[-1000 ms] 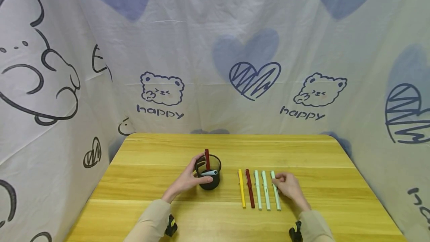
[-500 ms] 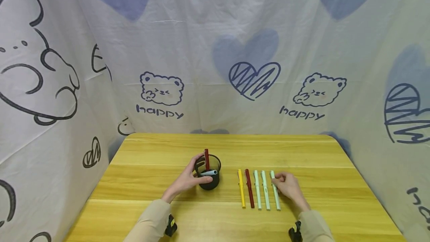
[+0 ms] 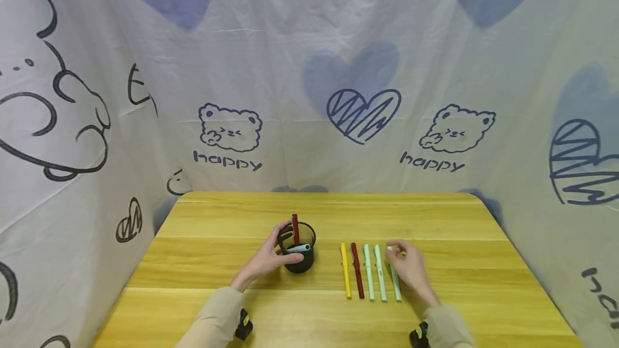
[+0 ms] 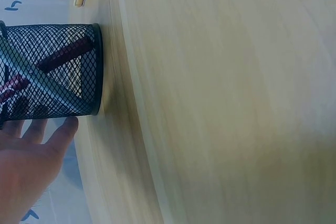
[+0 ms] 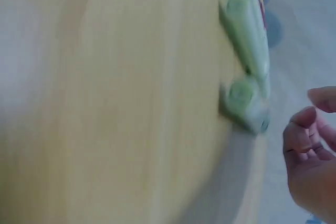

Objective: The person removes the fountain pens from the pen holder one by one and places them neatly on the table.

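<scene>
My left hand (image 3: 266,260) holds the black mesh pen cup (image 3: 300,267), thumb in front and fingers behind. In the left wrist view its fingertips touch the side of the mesh. A dark red pen (image 3: 295,227) stands up out of the cup, and a light blue pen (image 3: 297,248) leans inside it. My right hand (image 3: 409,266) hovers with loosely bent fingers over the top of the rightmost pale green pen (image 3: 396,286). The right wrist view shows a gap between thumb and forefinger, nothing in it. That pen (image 5: 244,103) lies on the table below, blurred.
Left of that pen, two more pale green pens (image 3: 381,278), a dark red pen (image 3: 358,275) and a yellow pen (image 3: 346,275) lie side by side on the wooden table (image 3: 232,219). A printed cloth (image 3: 290,149) hangs behind the table's far edge.
My right hand has come off the rightmost pale green pen and shifted slightly up and left over its top. The left hand keeps its hold on the cup; the head view has turned slightly.
</scene>
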A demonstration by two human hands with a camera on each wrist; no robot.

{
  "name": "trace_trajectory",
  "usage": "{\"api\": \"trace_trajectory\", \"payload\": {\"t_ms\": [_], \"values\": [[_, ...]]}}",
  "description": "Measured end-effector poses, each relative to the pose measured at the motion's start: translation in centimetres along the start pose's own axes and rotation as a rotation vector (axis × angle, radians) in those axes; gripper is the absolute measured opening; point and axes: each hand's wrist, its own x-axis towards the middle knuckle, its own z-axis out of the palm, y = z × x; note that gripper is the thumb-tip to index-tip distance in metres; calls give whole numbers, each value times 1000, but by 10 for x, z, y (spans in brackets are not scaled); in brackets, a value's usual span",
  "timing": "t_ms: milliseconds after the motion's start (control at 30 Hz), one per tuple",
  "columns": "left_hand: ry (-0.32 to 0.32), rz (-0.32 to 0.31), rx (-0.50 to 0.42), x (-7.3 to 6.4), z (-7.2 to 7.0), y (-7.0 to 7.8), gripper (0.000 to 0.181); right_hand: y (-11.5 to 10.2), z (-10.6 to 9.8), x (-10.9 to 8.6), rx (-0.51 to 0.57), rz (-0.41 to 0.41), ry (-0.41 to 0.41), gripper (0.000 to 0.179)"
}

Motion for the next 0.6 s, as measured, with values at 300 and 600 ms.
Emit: {"api": "trace_trajectory", "payload": {"t_ms": [300, 600], "values": [[-1, -14, -5, -1, 0, 2, 99, -40, 35, -8, 188, -179, -99, 19], [-10, -2, 6, 0, -1, -1, 98, -71, 65, -10, 233, -366, -174, 17]]}}
